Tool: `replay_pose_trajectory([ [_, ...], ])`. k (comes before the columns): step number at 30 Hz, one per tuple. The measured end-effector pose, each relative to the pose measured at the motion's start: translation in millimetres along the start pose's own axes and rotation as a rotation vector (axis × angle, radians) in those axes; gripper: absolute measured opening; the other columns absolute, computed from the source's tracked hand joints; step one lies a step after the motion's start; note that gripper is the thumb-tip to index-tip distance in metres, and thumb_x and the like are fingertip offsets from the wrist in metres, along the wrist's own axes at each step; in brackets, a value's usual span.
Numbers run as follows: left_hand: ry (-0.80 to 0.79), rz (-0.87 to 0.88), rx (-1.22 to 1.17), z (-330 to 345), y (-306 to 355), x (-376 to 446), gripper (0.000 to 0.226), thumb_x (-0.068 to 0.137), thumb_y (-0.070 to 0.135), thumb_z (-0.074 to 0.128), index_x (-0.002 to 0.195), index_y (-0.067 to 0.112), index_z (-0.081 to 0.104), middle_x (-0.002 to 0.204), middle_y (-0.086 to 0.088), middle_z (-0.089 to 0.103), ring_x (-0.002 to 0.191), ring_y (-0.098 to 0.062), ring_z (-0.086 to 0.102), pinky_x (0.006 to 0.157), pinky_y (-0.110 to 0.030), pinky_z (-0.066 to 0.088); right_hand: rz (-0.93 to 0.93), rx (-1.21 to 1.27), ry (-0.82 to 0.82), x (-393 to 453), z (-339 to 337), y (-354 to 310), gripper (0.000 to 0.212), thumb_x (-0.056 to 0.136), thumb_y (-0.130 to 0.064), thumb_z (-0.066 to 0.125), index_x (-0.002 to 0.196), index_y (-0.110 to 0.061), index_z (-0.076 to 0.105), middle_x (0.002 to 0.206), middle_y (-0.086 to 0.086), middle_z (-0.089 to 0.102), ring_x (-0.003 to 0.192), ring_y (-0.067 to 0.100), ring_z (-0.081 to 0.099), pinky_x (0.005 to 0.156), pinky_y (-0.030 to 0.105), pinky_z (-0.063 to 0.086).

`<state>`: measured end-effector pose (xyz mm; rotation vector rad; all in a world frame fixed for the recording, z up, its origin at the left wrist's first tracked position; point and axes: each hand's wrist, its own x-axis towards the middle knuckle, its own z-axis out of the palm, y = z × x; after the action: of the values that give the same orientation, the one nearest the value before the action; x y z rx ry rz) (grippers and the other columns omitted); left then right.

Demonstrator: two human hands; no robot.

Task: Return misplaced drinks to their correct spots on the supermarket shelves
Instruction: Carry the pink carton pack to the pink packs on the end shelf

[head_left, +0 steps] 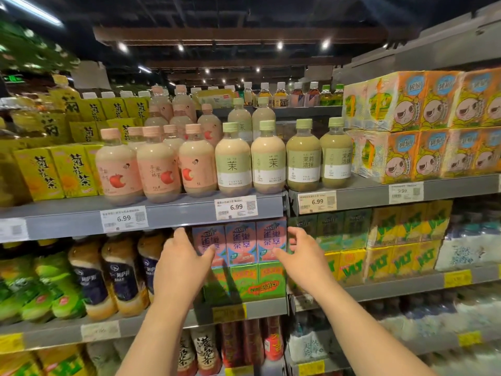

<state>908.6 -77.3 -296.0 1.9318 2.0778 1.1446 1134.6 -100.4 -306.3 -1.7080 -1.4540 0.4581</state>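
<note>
Both hands reach to either side of a pink Nestea carton pack on the second shelf.

The pink Nestea carton pack (240,242) sits at centre, stacked on a green carton pack (244,280) at 6 o'clock of it. The left hand (181,256) is at its 9 o'clock edge, the right hand (301,253) at 3 o'clock; both are released, fingers spread, thumbs near the pack's front. Apple milk tea bottles (160,169) stand on the grey shelf (176,213) at 11 o'clock.

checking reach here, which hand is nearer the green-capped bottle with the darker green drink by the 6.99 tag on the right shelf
Right. The right hand sits one shelf down, just below-left of the dark green bottle. The left hand is farther left, beyond the pink Nestle cartons.
</note>
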Motion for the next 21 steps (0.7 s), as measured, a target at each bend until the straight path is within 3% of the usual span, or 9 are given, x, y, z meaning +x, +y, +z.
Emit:
replay_pose_trajectory([
  [5, -0.068, 0.011, -0.038, 6.7, -3.8, 11.7, 0.056, 0.078, 0.054, 0.068, 0.111, 0.011, 0.053, 0.104, -0.014, 0.066, 0.1, -0.035, 0.061, 0.078, -0.039, 0.05, 0.046, 0.022, 0.05, 5.4, 15.6, -2.8, 0.069, 0.084, -0.033, 0.075, 0.142, -0.017, 0.04, 0.119, -0.001, 0.061, 0.105, 0.016, 0.06, 0.091, 0.036, 0.052],
  [11, -0.065, -0.04, -0.035, 9.5, -1.3, 14.8, 0.056, 0.078, 0.059, 0.065, 0.106, 0.011, 0.057, 0.103, -0.013, 0.064, 0.098, -0.035, 0.061, 0.077, -0.039, 0.051, 0.081, 0.015, 0.089, 7.8, 24.1, -8.5, 0.074, 0.085, -0.045, 0.071, 0.143, -0.011, 0.042, 0.132, 0.008, 0.054, 0.118, 0.024, 0.053, 0.096, 0.037, 0.046],
  [17, -0.049, -0.057, -0.138, 12.9, 0.0, 4.5, 0.059, 0.077, 0.052, 0.072, 0.115, 0.013, 0.048, 0.105, -0.013, 0.055, 0.099, -0.036, 0.056, 0.072, -0.037, 0.044, 0.113, 0.054, 0.119, 5.5, 24.2, -17.8, 0.065, 0.081, -0.049, 0.073, 0.127, -0.013, 0.044, 0.118, 0.007, 0.055, 0.1, 0.023, 0.055, 0.081, 0.035, 0.047],
  [21, -0.031, -0.072, -0.248, 15.4, -4.6, -1.1, 0.051, 0.074, 0.045, 0.077, 0.102, 0.015, 0.046, 0.098, -0.012, 0.055, 0.086, -0.031, 0.054, 0.065, -0.036, 0.044, 0.107, 0.072, 0.149, -3.5, 24.5, -18.7, 0.055, 0.081, -0.048, 0.076, 0.111, -0.016, 0.043, 0.097, -0.003, 0.059, 0.083, 0.014, 0.06, 0.057, 0.024, 0.042],
])
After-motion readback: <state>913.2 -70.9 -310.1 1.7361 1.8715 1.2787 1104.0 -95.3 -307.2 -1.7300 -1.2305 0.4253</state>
